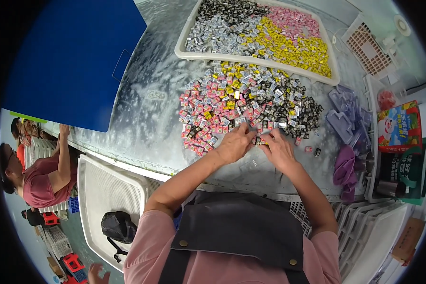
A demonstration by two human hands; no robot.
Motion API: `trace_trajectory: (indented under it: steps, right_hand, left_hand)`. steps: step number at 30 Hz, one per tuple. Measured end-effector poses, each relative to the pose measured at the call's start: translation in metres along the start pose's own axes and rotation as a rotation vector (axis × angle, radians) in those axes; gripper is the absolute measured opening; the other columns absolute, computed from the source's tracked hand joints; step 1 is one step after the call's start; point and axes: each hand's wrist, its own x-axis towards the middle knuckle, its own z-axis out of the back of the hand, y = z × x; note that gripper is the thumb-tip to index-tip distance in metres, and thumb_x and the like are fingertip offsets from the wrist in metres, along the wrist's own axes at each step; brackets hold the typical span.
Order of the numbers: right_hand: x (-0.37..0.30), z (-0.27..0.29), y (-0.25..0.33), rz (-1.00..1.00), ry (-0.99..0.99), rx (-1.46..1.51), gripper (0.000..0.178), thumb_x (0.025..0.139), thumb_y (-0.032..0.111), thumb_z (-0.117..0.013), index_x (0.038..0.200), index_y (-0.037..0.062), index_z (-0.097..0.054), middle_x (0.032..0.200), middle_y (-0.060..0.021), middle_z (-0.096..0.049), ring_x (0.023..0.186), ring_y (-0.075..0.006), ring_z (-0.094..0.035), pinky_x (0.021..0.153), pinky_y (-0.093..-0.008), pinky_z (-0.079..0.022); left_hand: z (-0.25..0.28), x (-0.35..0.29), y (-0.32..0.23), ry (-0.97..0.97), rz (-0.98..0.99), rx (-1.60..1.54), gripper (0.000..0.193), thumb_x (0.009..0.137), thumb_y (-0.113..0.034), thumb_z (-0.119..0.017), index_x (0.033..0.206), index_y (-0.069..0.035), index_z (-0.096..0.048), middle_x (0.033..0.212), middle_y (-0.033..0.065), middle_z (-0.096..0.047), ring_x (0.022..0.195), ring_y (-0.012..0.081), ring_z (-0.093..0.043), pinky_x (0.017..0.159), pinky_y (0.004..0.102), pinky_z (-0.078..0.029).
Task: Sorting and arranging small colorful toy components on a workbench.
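A loose heap of small square wrapped pieces (217, 109), in pink, black, yellow and silver, lies on the grey tabletop (146, 137). At its near edge my left hand (239, 142) is closed, thumb and fingers pinched together. What it pinches is too small and hidden to make out. Just to its right, my right hand (279, 149) curls its fingertips down in a pinch among the pink and black pieces; its fingers hide whatever they hold. Between the two hands sit a few pieces in a short row. A small clear plastic item (252, 164) lies nearer me, below the hands.
Behind the heap stands a white tray (258, 59) of pieces sorted by colour. Purple plastic parts (343, 116) and a purple cloth (346, 170) lie at the right, beside a bin of packages. A blue board (75, 61) covers the far left; a co-worker (45, 182) stands there.
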Motion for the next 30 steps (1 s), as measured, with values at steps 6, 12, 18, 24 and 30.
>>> trace_trajectory:
  steps: [6, 12, 18, 24, 30]
  right_hand:
    - [-0.002, -0.001, -0.001, 0.072, 0.044, -0.062, 0.031, 0.087, 0.019, -0.072, 0.116, 0.0123, -0.063, 0.110, -0.0114, -0.051, 0.099, -0.0341, -0.062, 0.077, -0.0474, -0.054]
    - [0.004, 0.001, -0.005, 0.104, 0.109, -0.079, 0.031, 0.090, 0.025, -0.069, 0.117, 0.0119, -0.062, 0.113, -0.0141, -0.052, 0.100, -0.0357, -0.062, 0.079, -0.0494, -0.055]
    - [0.002, 0.006, -0.004, 0.139, 0.147, -0.075, 0.030, 0.090, 0.023, -0.068, 0.116, 0.0109, -0.060, 0.113, -0.0151, -0.052, 0.099, -0.0356, -0.063, 0.079, -0.0486, -0.055]
    - [-0.006, 0.022, 0.004, 0.196, 0.176, -0.031, 0.026, 0.091, 0.021, -0.067, 0.115, 0.0114, -0.061, 0.112, -0.0148, -0.052, 0.100, -0.0348, -0.062, 0.079, -0.0479, -0.054]
    - [-0.035, 0.037, 0.026, 0.317, 0.221, 0.101, 0.027, 0.086, 0.013, -0.072, 0.112, 0.0115, -0.064, 0.104, -0.0109, -0.054, 0.094, -0.0325, -0.063, 0.076, -0.0452, -0.053]
  left_hand:
    - [-0.001, -0.006, -0.005, 0.060, 0.013, -0.016, 0.036, 0.090, -0.018, -0.068, 0.124, -0.007, -0.060, 0.108, 0.0173, -0.054, 0.095, 0.0384, -0.063, 0.079, 0.0462, -0.055]
    - [-0.003, -0.010, -0.005, 0.041, 0.030, 0.001, 0.035, 0.090, -0.018, -0.068, 0.122, -0.006, -0.059, 0.105, 0.0165, -0.053, 0.091, 0.0367, -0.063, 0.075, 0.0453, -0.055]
    - [-0.004, -0.017, -0.011, 0.013, 0.037, 0.031, 0.032, 0.090, -0.017, -0.068, 0.120, -0.006, -0.061, 0.103, 0.0165, -0.054, 0.090, 0.0356, -0.064, 0.074, 0.0447, -0.055]
    - [0.006, -0.029, -0.029, -0.028, 0.074, 0.003, 0.029, 0.089, -0.015, -0.069, 0.116, -0.006, -0.063, 0.100, 0.0168, -0.055, 0.086, 0.0359, -0.064, 0.071, 0.0449, -0.056]
    - [0.015, -0.079, -0.070, -0.051, 0.154, -0.105, 0.031, 0.088, -0.017, -0.072, 0.115, -0.006, -0.064, 0.101, 0.0167, -0.055, 0.072, 0.0362, -0.065, 0.062, 0.0453, -0.056]
